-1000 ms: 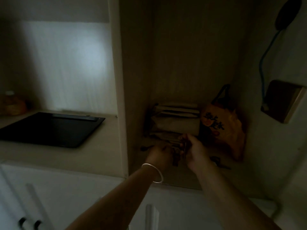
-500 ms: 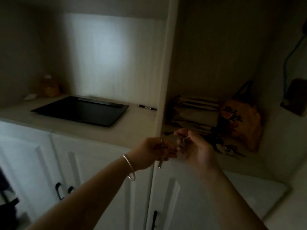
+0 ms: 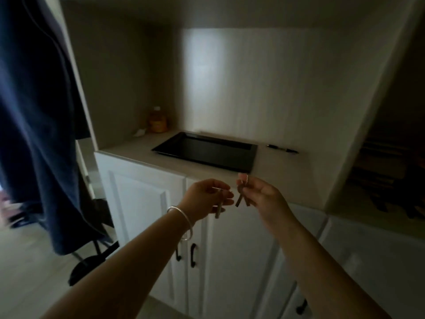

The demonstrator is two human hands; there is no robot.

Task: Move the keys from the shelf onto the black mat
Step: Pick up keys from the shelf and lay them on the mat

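The black mat [image 3: 207,150] lies flat on the pale counter [image 3: 142,150], just beyond my hands. My left hand [image 3: 204,199], with a silver bangle on the wrist, pinches one key [image 3: 219,209] that hangs down. My right hand [image 3: 259,194] grips a ring with two keys [image 3: 241,200] dangling below the fingers. Both hands hover in front of the counter's front edge, below and a little right of the mat's near corner. The shelf [image 3: 391,180] is the dark recess at the right, its contents hard to make out.
A black pen [image 3: 282,149] lies on the counter right of the mat. An orange jar [image 3: 157,120] stands in the back left corner beside a small white scrap [image 3: 139,133]. White cabinet doors [image 3: 142,208] sit below. A dark blue garment [image 3: 34,111] hangs at the left.
My hands have drawn the keys out of the shelf recess and carried them left, in front of the counter. The view has swung left, so the mat now sits ahead of my hands.
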